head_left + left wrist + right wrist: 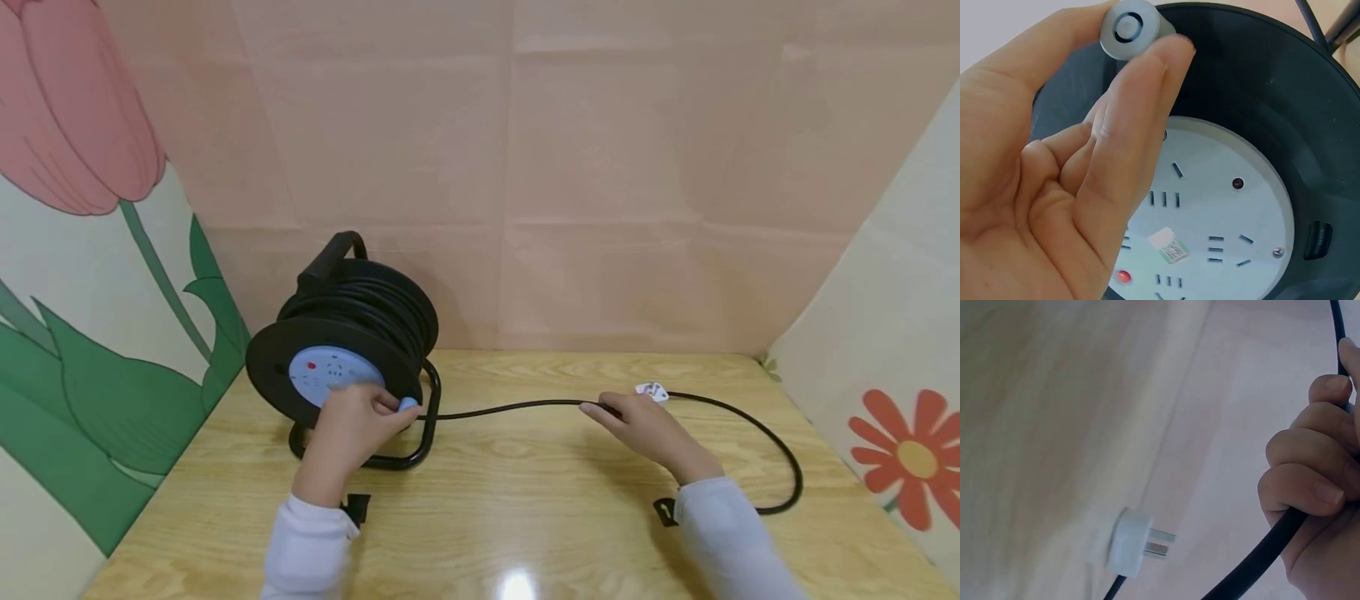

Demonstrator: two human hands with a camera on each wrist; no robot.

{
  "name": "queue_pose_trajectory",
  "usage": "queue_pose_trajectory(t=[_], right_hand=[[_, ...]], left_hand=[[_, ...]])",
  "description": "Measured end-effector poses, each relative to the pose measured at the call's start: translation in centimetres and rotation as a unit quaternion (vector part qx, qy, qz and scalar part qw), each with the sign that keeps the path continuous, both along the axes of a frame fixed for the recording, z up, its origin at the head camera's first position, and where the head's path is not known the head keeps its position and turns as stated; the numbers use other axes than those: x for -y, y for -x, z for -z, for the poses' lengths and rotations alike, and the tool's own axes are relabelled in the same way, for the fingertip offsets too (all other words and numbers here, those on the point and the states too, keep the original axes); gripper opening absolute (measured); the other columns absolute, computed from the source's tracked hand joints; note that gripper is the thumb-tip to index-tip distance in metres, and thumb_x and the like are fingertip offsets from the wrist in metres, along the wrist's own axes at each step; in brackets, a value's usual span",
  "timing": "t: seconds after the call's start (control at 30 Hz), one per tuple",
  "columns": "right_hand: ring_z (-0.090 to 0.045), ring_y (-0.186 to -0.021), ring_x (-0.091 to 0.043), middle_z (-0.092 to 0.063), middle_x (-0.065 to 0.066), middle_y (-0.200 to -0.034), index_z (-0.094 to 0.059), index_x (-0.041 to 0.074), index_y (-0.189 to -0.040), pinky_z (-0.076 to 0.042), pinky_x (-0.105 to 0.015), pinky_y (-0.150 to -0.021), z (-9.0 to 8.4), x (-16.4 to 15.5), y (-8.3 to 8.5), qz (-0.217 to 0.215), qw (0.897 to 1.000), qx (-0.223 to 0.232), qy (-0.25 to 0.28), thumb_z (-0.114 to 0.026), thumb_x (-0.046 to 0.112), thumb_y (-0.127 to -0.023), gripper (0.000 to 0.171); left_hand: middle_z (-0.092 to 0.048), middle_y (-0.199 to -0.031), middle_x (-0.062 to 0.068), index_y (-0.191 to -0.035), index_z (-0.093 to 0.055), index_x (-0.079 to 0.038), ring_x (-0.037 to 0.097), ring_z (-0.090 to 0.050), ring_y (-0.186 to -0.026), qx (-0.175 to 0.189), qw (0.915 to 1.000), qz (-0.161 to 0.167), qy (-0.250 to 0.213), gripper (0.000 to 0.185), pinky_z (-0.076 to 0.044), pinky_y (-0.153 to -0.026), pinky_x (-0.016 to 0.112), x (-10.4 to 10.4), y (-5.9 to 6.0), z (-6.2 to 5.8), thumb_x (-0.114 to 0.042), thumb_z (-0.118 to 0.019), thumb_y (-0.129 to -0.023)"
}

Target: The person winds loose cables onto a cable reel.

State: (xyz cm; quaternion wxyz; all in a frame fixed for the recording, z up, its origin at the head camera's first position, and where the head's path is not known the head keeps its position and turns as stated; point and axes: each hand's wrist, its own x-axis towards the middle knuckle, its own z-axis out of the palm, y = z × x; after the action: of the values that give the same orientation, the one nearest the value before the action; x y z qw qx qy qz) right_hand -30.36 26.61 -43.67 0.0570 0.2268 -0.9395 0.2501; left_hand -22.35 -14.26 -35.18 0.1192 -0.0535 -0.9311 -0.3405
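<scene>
I am pinching the knob (1129, 28) on the heavy reel (345, 350) at far left with my left hand (352, 429) while my right hand (648, 429) is curling round the limp, smooth cable (510, 408) mid-table, best gripped there.

Right hand (1316, 487) around black cable (1260, 556), white plug (1130, 550) nearby
</scene>
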Motion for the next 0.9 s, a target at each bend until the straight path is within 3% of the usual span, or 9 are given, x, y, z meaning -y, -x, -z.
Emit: queue_pose_trajectory(t=[0.03, 0.07, 0.27, 0.3, 0.53, 0.9], right_hand=[[-0.024, -0.050, -0.006, -0.031, 0.007, -0.057, -0.045, 0.018, -0.072, -0.030, -0.027, -0.049, 0.2, -0.4, -0.1, 0.005, 1.000, 0.001, -0.002, -0.049, 0.050, -0.104, 0.045], [-0.025, -0.049, -0.006, -0.031, 0.007, -0.057, -0.045, 0.018, -0.071, -0.039, -0.028, -0.054, 0.4, -0.8, -0.1, 0.009, 1.000, 0.004, -0.005, -0.048, 0.051, -0.103, 0.046], [-0.027, -0.050, -0.009, -0.033, 0.005, -0.058, -0.046, 0.018, -0.073, -0.038, -0.031, -0.054, 0.8, -3.8, -0.5, 0.047, 0.998, 0.021, -0.023, -0.046, 0.056, -0.103, 0.048], [-0.027, -0.051, -0.010, -0.033, 0.004, -0.059, -0.046, 0.018, -0.073, -0.029, -0.029, -0.049, 0.8, -4.4, -0.5, 0.057, 0.998, 0.021, -0.028, -0.045, 0.057, -0.102, 0.049], [-0.028, -0.050, -0.013, -0.033, 0.004, -0.056, -0.043, 0.019, -0.067, -0.025, -0.030, -0.047, 0.3, -7.5, -0.9, 0.111, 0.990, -0.008, -0.088, -0.045, 0.063, -0.100, 0.054], [-0.030, -0.051, -0.014, -0.031, 0.004, -0.055, -0.040, 0.021, -0.062, -0.023, -0.032, -0.048, 1.8, -12.0, -1.4, 0.153, 0.981, -0.042, -0.113, -0.057, 0.066, -0.093, 0.057]], left_hand=[[-0.066, -0.066, -0.007, -0.074, -0.075, -0.011, 0.010, -0.058, -0.059, 0.006, 1.0000, 0.004, -0.001, 0.028, -0.049, -0.055, 0.029, 0.1, 0.0, 0.0, -0.037, -0.083, -0.084], [-0.065, -0.065, -0.007, -0.074, -0.075, -0.011, 0.010, -0.058, -0.059, 0.011, 0.9999, 0.007, -0.001, 0.028, -0.048, -0.054, 0.029, 0.2, 0.1, 0.1, -0.037, -0.082, -0.084], [-0.064, -0.063, -0.006, -0.073, -0.075, -0.012, 0.012, -0.057, -0.059, 0.043, 0.9987, 0.027, -0.001, 0.029, -0.048, -0.054, 0.030, 0.7, 0.5, 0.5, -0.038, -0.080, -0.086], [-0.064, -0.064, -0.006, -0.074, -0.076, -0.012, 0.013, -0.057, -0.059, 0.050, 0.9984, 0.027, -0.001, 0.029, -0.048, -0.055, 0.030, 0.8, 0.6, 0.5, -0.039, -0.080, -0.086], [-0.066, -0.067, -0.003, -0.085, -0.076, -0.009, 0.014, -0.061, -0.064, 0.114, 0.9930, 0.026, -0.017, 0.030, -0.049, -0.058, 0.032, 1.5, 0.9, 0.8, -0.039, -0.078, -0.087], [-0.070, -0.073, -0.001, -0.099, -0.075, -0.003, 0.014, -0.067, -0.070, 0.166, 0.9840, 0.038, -0.052, 0.039, -0.056, -0.069, 0.036, 2.0, 1.2, 1.4, -0.040, -0.078, -0.087]])
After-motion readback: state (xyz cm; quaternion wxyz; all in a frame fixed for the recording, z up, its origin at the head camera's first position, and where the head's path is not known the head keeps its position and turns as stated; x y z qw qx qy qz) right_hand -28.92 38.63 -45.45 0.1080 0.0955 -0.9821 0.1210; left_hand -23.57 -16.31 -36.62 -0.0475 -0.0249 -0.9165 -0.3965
